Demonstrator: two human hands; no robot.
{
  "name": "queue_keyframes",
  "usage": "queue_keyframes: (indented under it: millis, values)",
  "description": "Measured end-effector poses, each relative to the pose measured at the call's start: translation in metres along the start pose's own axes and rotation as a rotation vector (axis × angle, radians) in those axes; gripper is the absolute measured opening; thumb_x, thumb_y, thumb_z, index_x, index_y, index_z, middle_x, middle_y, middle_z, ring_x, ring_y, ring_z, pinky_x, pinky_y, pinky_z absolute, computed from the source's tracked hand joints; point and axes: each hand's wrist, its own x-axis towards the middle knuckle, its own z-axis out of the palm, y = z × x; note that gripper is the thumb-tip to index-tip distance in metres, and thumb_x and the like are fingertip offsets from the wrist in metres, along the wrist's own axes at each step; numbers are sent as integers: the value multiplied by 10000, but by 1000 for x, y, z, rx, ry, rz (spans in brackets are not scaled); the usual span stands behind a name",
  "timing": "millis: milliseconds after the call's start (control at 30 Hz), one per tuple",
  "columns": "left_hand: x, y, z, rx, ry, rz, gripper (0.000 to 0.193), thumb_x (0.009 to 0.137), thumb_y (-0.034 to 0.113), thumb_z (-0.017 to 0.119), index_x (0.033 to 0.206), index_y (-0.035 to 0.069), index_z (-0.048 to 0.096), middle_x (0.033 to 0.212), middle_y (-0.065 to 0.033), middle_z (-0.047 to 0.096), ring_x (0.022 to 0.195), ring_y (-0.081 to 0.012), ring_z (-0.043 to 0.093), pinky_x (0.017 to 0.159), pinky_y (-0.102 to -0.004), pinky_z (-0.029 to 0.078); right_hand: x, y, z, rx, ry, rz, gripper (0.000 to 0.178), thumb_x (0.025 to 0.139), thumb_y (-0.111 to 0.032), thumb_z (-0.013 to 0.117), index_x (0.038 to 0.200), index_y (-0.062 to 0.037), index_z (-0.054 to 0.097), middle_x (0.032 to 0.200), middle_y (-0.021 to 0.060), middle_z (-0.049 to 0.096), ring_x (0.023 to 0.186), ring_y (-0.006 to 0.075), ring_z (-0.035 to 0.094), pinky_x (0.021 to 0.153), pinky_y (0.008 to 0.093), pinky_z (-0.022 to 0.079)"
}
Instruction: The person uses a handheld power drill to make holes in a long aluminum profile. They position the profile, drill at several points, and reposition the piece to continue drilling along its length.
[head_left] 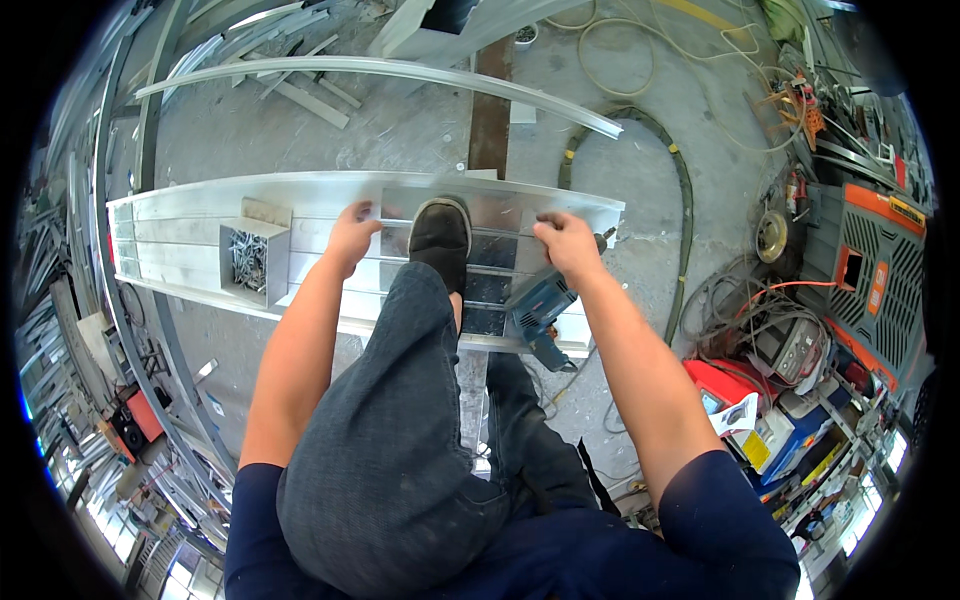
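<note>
A long ribbed silver metal panel [330, 190] lies crosswise before me, with dark, shiny rectangular patches [490, 290] along its middle. My left hand [350, 238] is over the panel left of these patches, fingers curled and tips slightly blurred. On the other side, my right hand [568, 245] is closed, its fingers bent inward; what either hand grips, if anything, is too small to make out. Between them my dark shoe [440, 235] rests on the panel. A blue power drill [543, 305] lies under my right wrist. Near my left forearm sits an open metal box of screws [250, 262].
A long metal profile [400, 68] crosses beyond the panel. A dark hose [688, 200] loops on the floor at right, near a grey and orange machine [880, 280] and tangled cables [725, 310]. Metal offcuts [310, 100] lie at far left beside a metal frame [150, 110].
</note>
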Motion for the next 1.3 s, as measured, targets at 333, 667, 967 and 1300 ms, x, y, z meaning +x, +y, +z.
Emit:
queue_keyframes:
  millis: [333, 667, 967, 1300]
  values:
    - [5, -14, -4, -248, 272, 75, 478, 832, 121, 652, 1277, -30, 567, 1192, -168, 621, 1105, -229, 581, 973, -329, 441, -70, 54, 28, 171, 462, 268, 745, 726, -403, 859, 1170, 63, 483, 1098, 158, 600, 993, 239, 602, 835, 365, 504]
    - [-120, 173, -90, -390, 208, 527, 313, 936, 71, 585, 1238, -14, 596, 1148, -100, 646, 1061, -169, 597, 966, -311, 452, -126, 65, -20, 413, 406, 105, 662, 703, -260, 804, 1187, 63, 489, 1046, 161, 621, 895, 220, 641, 750, 354, 541]
    - [-313, 323, -16, -38, -295, 614, 453, 916, 142, 618, 1343, 28, 522, 1223, -115, 616, 1117, -186, 570, 982, -337, 439, -244, -61, -89, 878, -320, 213, 736, 862, -491, 662, 1329, 35, 442, 1154, 145, 604, 989, 219, 623, 832, 355, 523]
    - [-303, 216, 93, -355, -435, -367, 768, 830, 13, 628, 1500, 5, 252, 1309, -183, 526, 1136, -307, 585, 949, -434, 505, -306, -36, -49, 10, -481, -322, 1332, 696, -516, 795, 1533, -14, -111, 1381, 354, 442, 1278, 431, 483, 1084, 368, 358]
